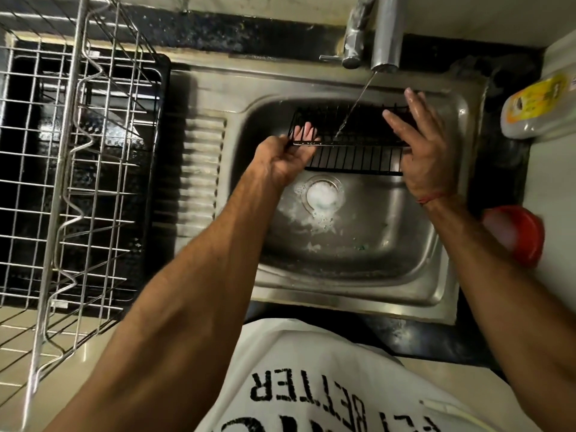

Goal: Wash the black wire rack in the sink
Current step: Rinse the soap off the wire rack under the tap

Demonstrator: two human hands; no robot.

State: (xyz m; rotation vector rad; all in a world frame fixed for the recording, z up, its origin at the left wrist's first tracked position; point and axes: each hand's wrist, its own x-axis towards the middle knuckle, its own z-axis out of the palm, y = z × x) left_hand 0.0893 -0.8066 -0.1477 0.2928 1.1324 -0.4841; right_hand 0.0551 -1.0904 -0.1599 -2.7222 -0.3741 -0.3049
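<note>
The black wire rack (352,152) hangs over the steel sink (358,244), under a thin stream of water from the tap (385,35). My left hand (286,157) grips the rack's left end, fingertips showing through the wires. My right hand (424,145) lies against the rack's right end with wet, straight fingers spread along its side. Foam sits around the drain (322,193) below the rack.
A steel dish-drying rack (71,169) over a black tray fills the left counter. On the right stand a grey soap bottle with a yellow label (536,107) and a red container (517,233). A black counter edge runs along the sink's front.
</note>
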